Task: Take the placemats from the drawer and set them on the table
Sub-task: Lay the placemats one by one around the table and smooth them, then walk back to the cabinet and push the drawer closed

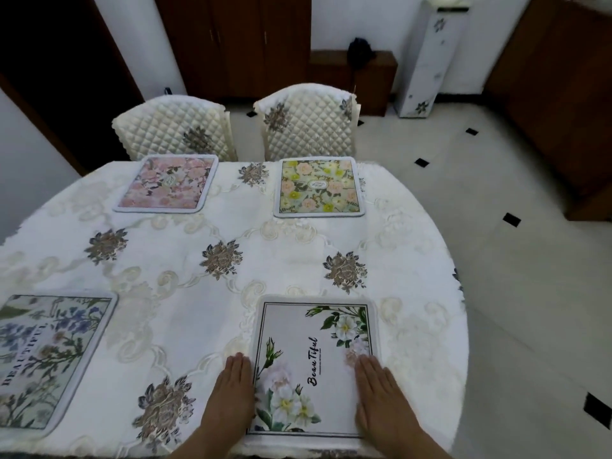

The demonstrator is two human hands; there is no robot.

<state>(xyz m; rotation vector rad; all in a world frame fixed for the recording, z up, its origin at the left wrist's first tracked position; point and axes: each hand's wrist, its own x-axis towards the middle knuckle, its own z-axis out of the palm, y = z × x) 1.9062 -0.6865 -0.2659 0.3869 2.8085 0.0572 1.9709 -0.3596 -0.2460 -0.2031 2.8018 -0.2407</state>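
Observation:
Several floral placemats lie flat on the white embroidered tablecloth (198, 309). A grey mat with white flowers and the word "Beautiful" (314, 356) is nearest me. My left hand (231, 389) lies flat on the cloth against that mat's left edge. My right hand (377, 392) rests flat, fingers together, on the mat's right side. A blue-flowered mat (46, 359) sits at the near left. A pink mat (169, 183) and a yellow-green mat (319, 187) lie at the far side. No drawer is in view.
Two quilted cream chairs (178, 130) (308, 120) stand behind the table's far edge. Dark wooden cabinets (231, 41) line the back wall, and another cabinet (563, 94) stands at the right. A tall white floral unit (430, 58) stands by the wall. Tiled floor (513, 260) lies to the right.

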